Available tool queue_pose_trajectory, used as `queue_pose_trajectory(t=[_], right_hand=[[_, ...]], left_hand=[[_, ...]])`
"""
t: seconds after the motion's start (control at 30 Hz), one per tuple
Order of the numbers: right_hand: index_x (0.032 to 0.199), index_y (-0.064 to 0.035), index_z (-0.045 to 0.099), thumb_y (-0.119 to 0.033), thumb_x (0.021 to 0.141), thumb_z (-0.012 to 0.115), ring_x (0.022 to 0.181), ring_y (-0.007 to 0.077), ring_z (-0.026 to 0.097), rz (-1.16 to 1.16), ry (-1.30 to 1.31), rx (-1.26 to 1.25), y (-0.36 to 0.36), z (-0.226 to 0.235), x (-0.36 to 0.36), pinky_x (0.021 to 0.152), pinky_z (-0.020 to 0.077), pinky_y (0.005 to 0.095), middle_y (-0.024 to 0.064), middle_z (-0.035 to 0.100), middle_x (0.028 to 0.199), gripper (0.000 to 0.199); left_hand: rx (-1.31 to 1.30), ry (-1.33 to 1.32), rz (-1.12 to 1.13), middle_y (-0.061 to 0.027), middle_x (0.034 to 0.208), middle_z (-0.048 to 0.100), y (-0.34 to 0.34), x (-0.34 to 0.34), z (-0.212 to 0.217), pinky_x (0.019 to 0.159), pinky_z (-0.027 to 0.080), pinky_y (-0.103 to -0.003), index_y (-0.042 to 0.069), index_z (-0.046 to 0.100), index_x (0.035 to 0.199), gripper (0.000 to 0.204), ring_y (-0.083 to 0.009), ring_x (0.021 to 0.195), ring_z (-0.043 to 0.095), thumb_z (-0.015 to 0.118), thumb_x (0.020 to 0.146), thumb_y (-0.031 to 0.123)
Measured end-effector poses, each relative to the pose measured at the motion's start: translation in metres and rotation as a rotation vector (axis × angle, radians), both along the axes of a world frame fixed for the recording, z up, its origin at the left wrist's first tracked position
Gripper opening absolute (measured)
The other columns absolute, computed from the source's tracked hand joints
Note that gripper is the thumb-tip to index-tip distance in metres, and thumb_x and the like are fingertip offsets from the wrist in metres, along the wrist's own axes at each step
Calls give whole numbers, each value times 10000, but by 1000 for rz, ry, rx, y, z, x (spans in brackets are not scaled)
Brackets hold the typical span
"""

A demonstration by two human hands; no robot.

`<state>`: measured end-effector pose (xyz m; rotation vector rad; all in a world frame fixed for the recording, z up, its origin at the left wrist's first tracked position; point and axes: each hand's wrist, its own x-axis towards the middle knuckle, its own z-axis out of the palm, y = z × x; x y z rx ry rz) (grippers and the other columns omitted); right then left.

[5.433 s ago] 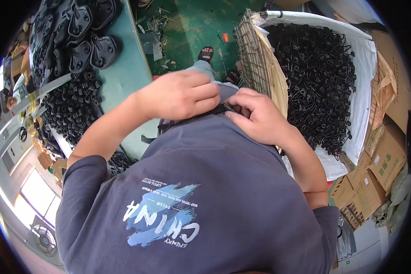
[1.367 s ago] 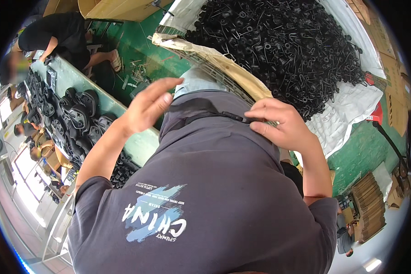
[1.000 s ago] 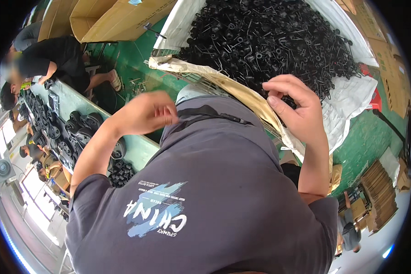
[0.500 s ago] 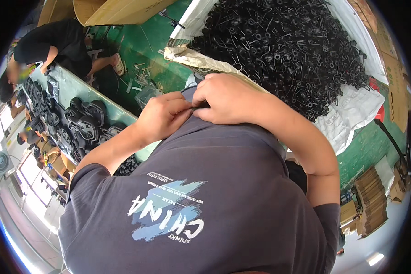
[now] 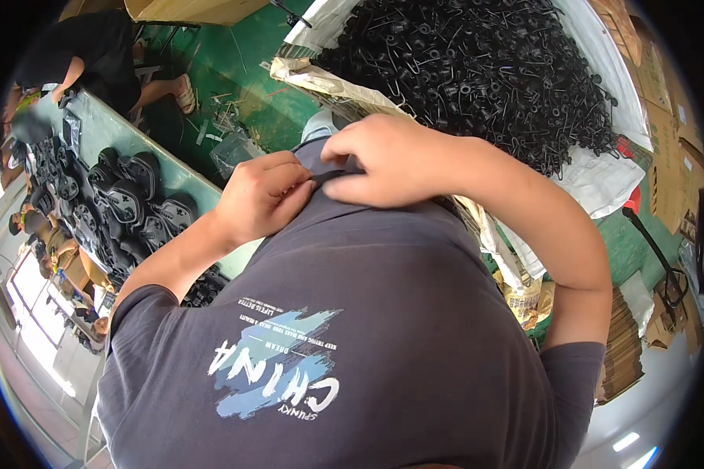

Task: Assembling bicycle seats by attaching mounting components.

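The strap (image 5: pixel 325 179) lies at the front of the waist, between the two hands and against the shirt (image 5: pixel 422 313); only a short dark length is exposed. Left hand (image 5: pixel 262 194): thumb and fingertips are together, clamped on the strap. Right hand (image 5: pixel 383 162): thumb and forefinger stand apart around a dark fold; whether the other fingers grip anything cannot be told, as the hand's own back covers them. Probable faults: the strap may slip from the left pinch if the right hand pulls off its line; loose shirt cloth may be caught with it if the fold is gathered unseen; the strap may twist if the hands turn unequally. The right forearm passes near the bin (image 5: pixel 328 81) of black parts (image 5: pixel 461 70), so a wide elbow swing could snag its liner. Orientation: the long axis runs across the waist, rising slightly from the left fingertips toward the right hand; both ends are hidden, so which end leads cannot be determined.
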<state>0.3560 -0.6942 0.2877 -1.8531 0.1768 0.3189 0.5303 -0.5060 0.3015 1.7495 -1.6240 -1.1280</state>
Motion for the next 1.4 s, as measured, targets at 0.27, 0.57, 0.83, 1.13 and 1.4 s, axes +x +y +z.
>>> queue_pose_trajectory(t=[0.27,0.57,0.83,1.13,1.4], right_hand=[[1018,-4,817,-324,859,781,796,206,729,180,291,254,-14,-16,13,744,583,347,125,795,900,360],[968,-3,821,-278,802,732,743,243,729,196,273,152,-9,-6,13,719,587,371,148,775,822,333],[968,0,830,-286,778,738,749,252,736,235,294,-17,-3,-5,19,731,594,376,161,784,835,356],[986,4,827,-289,789,761,878,237,715,177,459,226,-41,-16,-20,786,573,348,164,743,1095,358],[1113,-44,829,-274,829,767,1321,348,607,122,233,167,-55,-18,-62,1048,527,402,231,619,1456,370]], left_hand=[[-8,-61,77,-136,859,673,13,-16,5,633,552,-384,-8,725,946,71,-308,718,679,743,880,13],[-48,-86,92,-140,845,670,11,-26,7,631,548,-386,-16,714,928,72,-312,713,672,746,868,8],[-83,-70,75,-135,862,651,8,-27,3,621,512,-353,-35,723,971,69,-275,707,649,721,902,-30],[-88,-34,75,-140,845,671,5,-25,4,634,527,-378,-31,737,976,71,-300,720,660,738,910,-6],[-69,-9,70,-144,845,685,3,-25,4,649,547,-378,-36,740,974,79,-305,736,678,754,911,10]])
